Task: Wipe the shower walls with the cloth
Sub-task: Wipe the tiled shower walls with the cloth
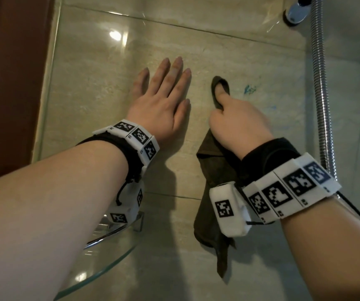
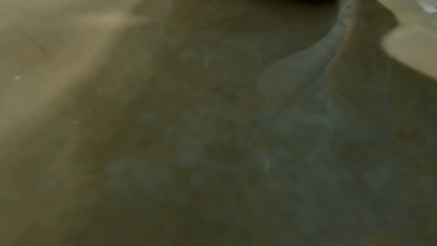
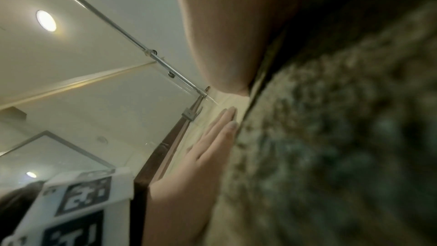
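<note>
The beige tiled shower wall [image 1: 101,88] fills the head view. My left hand [image 1: 164,94] lies flat against it with fingers straight and spread; it also shows in the right wrist view [image 3: 208,149]. To its right, my right hand [image 1: 237,120] grips a dark olive cloth [image 1: 213,170] and presses it to the wall, thumb tucked into a fold at the top. The cloth's tail hangs down past my wrist. Blurred cloth [image 3: 343,119] fills the right of the right wrist view. A blue-green smear [image 1: 249,89] marks the tile just right of the cloth. The left wrist view shows only blurred tile [image 2: 165,119].
A chrome shower hose [image 1: 320,83] hangs down the right side below a chrome fitting [image 1: 297,13]. A glass corner shelf [image 1: 101,253] juts out under my left forearm. A glass panel edge [image 1: 51,68] and brown door [image 1: 7,72] bound the left.
</note>
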Action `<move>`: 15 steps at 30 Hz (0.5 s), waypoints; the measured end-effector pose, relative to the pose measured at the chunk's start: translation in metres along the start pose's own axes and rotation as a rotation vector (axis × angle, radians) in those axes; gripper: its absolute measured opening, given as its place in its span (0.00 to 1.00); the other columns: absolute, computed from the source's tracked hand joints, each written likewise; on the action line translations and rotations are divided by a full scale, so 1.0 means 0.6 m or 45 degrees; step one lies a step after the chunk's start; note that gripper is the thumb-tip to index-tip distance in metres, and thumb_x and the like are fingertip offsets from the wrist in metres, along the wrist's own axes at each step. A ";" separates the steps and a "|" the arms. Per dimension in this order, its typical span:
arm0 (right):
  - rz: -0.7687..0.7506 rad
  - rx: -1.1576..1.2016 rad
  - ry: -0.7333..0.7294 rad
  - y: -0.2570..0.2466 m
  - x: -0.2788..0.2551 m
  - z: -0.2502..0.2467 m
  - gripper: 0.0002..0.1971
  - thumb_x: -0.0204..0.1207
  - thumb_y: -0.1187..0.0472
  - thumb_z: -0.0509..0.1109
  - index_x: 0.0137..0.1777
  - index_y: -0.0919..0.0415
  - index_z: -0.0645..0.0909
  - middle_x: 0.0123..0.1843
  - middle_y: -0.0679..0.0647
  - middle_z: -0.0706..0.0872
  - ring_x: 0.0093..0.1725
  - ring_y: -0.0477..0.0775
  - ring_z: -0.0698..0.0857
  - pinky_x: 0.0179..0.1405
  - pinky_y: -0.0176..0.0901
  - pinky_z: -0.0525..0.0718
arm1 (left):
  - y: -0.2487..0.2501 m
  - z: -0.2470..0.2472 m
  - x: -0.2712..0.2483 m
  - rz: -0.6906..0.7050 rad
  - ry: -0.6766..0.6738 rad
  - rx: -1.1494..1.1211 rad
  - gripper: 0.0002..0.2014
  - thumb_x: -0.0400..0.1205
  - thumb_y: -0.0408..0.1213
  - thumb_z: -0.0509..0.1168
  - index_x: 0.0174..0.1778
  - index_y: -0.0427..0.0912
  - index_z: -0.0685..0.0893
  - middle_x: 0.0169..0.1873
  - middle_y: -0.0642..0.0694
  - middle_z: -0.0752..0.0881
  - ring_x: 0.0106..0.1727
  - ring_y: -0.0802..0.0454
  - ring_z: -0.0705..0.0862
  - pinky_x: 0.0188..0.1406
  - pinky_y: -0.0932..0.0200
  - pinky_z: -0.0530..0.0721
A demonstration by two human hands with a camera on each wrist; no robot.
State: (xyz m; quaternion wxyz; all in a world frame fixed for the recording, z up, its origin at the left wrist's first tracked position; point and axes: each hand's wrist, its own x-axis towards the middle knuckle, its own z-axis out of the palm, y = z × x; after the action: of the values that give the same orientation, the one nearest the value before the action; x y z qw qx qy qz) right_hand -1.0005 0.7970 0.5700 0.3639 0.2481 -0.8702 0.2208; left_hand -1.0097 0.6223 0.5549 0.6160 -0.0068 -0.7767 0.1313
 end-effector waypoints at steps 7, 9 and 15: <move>0.051 -0.127 0.030 0.016 0.005 -0.008 0.32 0.82 0.55 0.52 0.85 0.41 0.47 0.62 0.61 0.81 0.53 0.61 0.79 0.46 0.48 0.71 | -0.001 0.003 0.001 0.005 0.006 0.000 0.30 0.86 0.51 0.39 0.86 0.45 0.52 0.86 0.46 0.50 0.86 0.48 0.47 0.80 0.46 0.39; 0.075 -0.139 0.050 0.023 0.005 -0.011 0.32 0.82 0.55 0.52 0.85 0.42 0.47 0.57 0.60 0.80 0.52 0.61 0.78 0.46 0.47 0.70 | -0.001 0.002 0.001 0.002 0.007 -0.005 0.31 0.86 0.52 0.38 0.86 0.45 0.53 0.86 0.46 0.51 0.86 0.47 0.47 0.80 0.45 0.40; 0.182 -0.059 0.104 0.036 0.002 -0.018 0.33 0.80 0.57 0.54 0.86 0.50 0.50 0.49 0.62 0.78 0.47 0.60 0.76 0.45 0.47 0.70 | 0.000 0.003 -0.001 0.001 0.021 0.001 0.31 0.86 0.51 0.38 0.86 0.45 0.53 0.85 0.46 0.51 0.86 0.48 0.48 0.80 0.45 0.40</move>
State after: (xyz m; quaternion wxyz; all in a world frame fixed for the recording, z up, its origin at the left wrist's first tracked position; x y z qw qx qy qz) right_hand -1.0086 0.8197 0.5735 0.3879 0.1676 -0.8751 0.2360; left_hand -1.0114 0.6221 0.5540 0.6222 -0.0081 -0.7717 0.1317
